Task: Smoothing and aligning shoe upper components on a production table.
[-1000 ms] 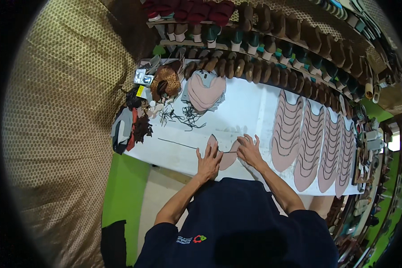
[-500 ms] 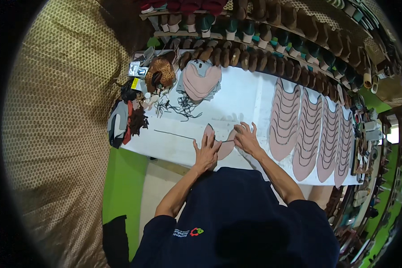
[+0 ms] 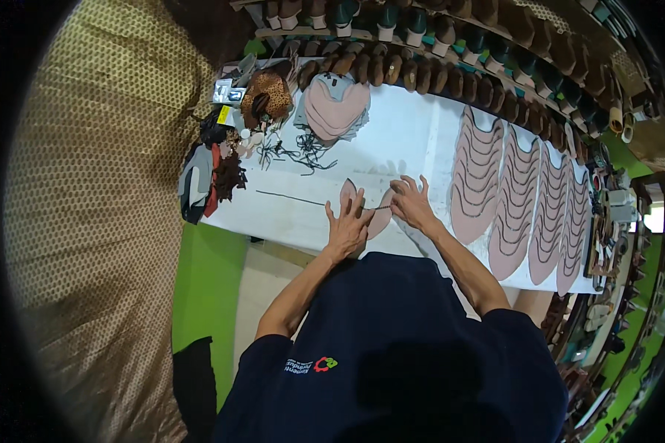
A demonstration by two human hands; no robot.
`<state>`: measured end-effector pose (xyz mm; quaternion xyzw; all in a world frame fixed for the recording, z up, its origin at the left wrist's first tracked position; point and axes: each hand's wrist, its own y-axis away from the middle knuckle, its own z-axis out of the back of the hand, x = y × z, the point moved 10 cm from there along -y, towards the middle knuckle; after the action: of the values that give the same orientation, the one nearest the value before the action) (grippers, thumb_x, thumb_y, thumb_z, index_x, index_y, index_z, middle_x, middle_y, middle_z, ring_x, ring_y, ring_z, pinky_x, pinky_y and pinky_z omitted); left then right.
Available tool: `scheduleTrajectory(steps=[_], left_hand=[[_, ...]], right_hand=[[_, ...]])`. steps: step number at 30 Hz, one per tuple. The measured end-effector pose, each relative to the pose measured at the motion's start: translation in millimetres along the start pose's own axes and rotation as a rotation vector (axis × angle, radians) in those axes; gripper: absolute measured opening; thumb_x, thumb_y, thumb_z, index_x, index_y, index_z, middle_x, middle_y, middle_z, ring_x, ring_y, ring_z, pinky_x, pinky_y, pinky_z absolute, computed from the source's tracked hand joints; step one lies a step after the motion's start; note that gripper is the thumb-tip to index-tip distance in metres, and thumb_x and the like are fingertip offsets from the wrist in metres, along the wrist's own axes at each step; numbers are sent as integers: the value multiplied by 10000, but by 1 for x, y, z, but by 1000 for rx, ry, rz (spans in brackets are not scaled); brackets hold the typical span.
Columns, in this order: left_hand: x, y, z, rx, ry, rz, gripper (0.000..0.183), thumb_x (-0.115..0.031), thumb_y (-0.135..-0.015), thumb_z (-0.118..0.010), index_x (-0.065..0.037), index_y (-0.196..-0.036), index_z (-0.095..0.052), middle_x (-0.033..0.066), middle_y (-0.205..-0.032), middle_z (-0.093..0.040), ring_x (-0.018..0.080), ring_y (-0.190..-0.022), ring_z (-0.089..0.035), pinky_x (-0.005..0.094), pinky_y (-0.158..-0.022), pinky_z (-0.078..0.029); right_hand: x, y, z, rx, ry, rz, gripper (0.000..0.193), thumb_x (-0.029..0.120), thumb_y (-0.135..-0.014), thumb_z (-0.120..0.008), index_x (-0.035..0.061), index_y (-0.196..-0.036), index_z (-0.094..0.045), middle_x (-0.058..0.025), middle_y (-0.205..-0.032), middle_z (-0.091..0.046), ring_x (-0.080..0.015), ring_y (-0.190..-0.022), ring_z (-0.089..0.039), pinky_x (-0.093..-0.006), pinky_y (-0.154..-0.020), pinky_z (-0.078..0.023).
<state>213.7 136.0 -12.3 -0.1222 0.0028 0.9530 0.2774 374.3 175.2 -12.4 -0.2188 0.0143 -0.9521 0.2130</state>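
Note:
A dusty-pink, curved shoe-upper piece (image 3: 380, 224) lies on the white table near its front edge. Across it runs a dark braided cord (image 3: 292, 198), whose long tail stretches left over the tabletop. My left hand (image 3: 347, 230) rests on the piece with fingers spread, thumb and fingertips beside the cord. At the piece's right arm, my right hand (image 3: 414, 207) has thumb and forefinger closed at the cord's right part, its other fingers raised. Those fingertips partly hide the cord's end and the piece's edge.
Overlapping rows of pink upper pieces with dark trim (image 3: 473, 214) cover the table's right side. Stacked pink and grey pieces (image 3: 336, 111) lie at the back, with loose dark cords (image 3: 303, 155) in front. Scraps (image 3: 229, 173) crowd the left end. Shoe shelves (image 3: 436, 44) stand behind.
The table and both hands sit slightly higher in the picture as the view shifts. The hands stay on the pink piece and cord with little other visible change.

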Motion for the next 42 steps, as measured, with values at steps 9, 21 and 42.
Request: scheduleTrajectory(steps=[9,21,42], left_hand=[[2,-5,-10,54,52,84,451,-245,-907,-689,-294,-1354,-656,105,-1766,-169,373,-1598,-189,835,-1112,-157],[-1,-6,-18,32,47,66,419,-264,-952,-654,-328,-1365,-673,139,-1763,-187,417,-1576,-217,828,-1093,-138],[-4,-13,-15,27,123,109,405,-249,-933,-676,-289,-1335,-699,132,-1747,-216,419,-1577,-204,838,-1083,-157]], right_hand=[[-1,-9,-3,20,28,28,163,233,-919,-704,72,-902,-727,-66,-1403,-569,-333,-1456,-407,-715,-1197,-171],[0,-17,-6,67,48,66,110,201,-882,-700,96,-901,-728,-69,-1385,-585,-338,-1449,-421,-736,-1186,-183],[6,-34,-6,88,85,126,127,127,-746,-778,71,-859,-765,-51,-1329,-631,-299,-1410,-489,-713,-1220,-173]])
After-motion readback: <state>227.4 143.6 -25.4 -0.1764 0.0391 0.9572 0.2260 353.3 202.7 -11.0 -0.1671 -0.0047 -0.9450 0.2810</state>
